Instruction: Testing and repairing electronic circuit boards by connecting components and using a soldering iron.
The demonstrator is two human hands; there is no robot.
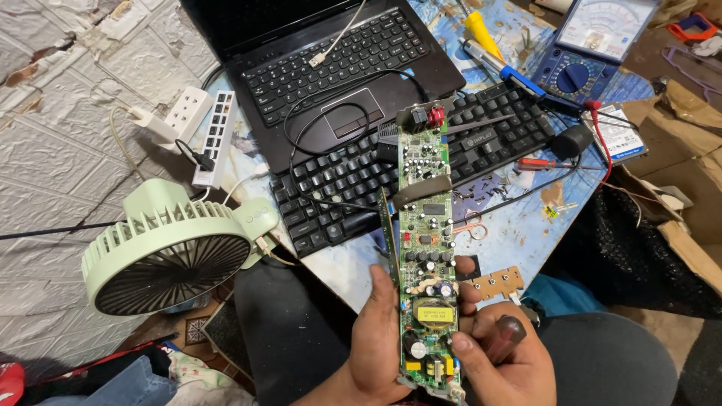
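1. Both hands meet low in the frame, above the person's lap: the left hand (380, 342) pinches the near end of a long green circuit board (426, 263) by its edge, while the right hand (500, 357) presses a thumb on the other edge, its fingers curled round a dark red tool handle (502, 336).
2. Held only at that end, the board juts out over the black keyboard (421, 177) on the cluttered surface (519, 225); a loosened grip could tip it onto the keys.
3. Loose black cables (331, 113) cross the laptop (331, 68) and might snag its far end.
4. Whatever tip the tool has stays hidden behind the hand.
5. Beyond the green fan (169, 252), the multimeter (594, 45) is cut off by the top edge.
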